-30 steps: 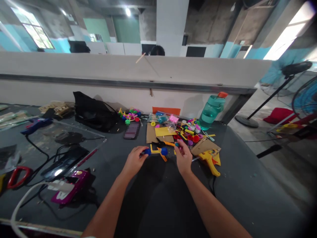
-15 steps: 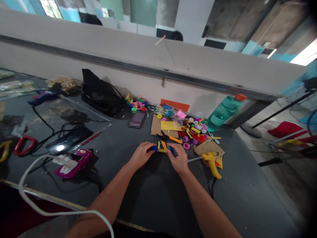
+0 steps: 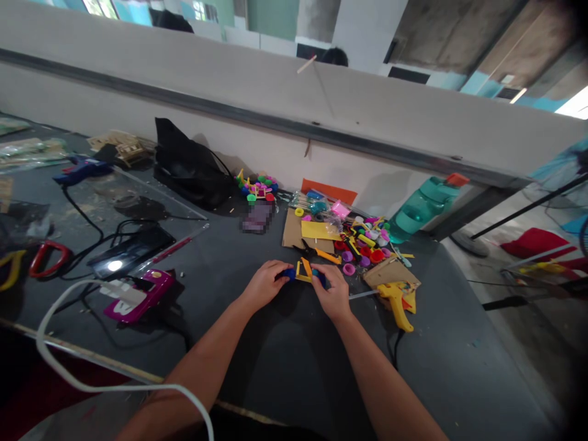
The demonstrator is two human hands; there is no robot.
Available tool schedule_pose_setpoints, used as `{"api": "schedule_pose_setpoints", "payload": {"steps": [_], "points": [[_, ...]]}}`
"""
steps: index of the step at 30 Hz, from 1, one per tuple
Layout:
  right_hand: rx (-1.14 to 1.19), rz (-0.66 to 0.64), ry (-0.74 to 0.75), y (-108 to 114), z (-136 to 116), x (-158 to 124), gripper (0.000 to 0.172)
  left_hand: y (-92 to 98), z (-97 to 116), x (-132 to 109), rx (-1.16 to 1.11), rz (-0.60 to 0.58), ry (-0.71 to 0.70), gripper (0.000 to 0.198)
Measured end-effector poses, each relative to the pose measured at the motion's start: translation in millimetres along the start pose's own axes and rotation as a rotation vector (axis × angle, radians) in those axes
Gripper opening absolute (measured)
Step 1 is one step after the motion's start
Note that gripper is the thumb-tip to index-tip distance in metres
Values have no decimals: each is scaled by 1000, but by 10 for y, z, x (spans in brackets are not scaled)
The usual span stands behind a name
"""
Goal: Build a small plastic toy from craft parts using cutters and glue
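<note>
The small yellow-and-blue assembly [image 3: 302, 278] is at the middle of the table [image 3: 275, 380], between the two hands and just nearer than the orange-handled pliers [image 3: 326, 254]. The left hand [image 3: 263, 286] pinches its left blue end between thumb and fingers; the right hand [image 3: 334, 291] is closed about its right blue end, its fingers hiding much of that part. An orange strip [image 3: 306, 267] slants up between them. Both ends are best held level, with light, even pressure, so the thin yellow frame does not twist and the strip is not knocked.

Just beyond, the pliers and loose rings [image 3: 349, 269] leave little room on the far side; the near side is freer. To the right, the yellow glue gun [image 3: 395, 304] lies near the right forearm, its nozzle hard to make out. Near left, a white cable [image 3: 114, 388] loops by the left forearm.
</note>
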State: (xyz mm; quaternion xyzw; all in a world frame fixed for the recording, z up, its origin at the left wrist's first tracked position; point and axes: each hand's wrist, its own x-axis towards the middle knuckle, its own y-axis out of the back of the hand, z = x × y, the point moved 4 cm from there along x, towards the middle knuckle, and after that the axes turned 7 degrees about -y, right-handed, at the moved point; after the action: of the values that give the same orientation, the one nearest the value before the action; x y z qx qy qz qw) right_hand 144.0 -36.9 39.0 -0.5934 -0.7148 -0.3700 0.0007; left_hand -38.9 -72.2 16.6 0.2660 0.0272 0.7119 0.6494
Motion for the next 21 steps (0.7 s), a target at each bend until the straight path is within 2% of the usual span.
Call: {"api": "schedule_pose_setpoints", "payload": {"steps": [4, 8, 11, 13, 15, 17, 21], "points": [[12, 40, -12, 28, -9, -7, 22, -11, 9, 2, 71, -9, -56, 29], [41, 266, -75, 151, 77, -9, 23, 10, -3, -14, 118, -22, -54, 27], [117, 442, -237, 230, 258, 0, 28, 143, -32, 13, 148, 26, 14, 26], [186, 496, -340, 238, 372, 10, 32, 312, -42, 77, 236, 139, 70, 26], [227, 500, -377, 220, 423, 22, 34, 492, -33, 175, 390, 276, 118, 26], [235, 470, -361, 189, 409, 29, 33, 606, -28, 298, 563, 357, 157, 26], [221, 395, -301, 129, 311, 18, 27, 583, -141, 535, 764, 365, 196, 20]]}}
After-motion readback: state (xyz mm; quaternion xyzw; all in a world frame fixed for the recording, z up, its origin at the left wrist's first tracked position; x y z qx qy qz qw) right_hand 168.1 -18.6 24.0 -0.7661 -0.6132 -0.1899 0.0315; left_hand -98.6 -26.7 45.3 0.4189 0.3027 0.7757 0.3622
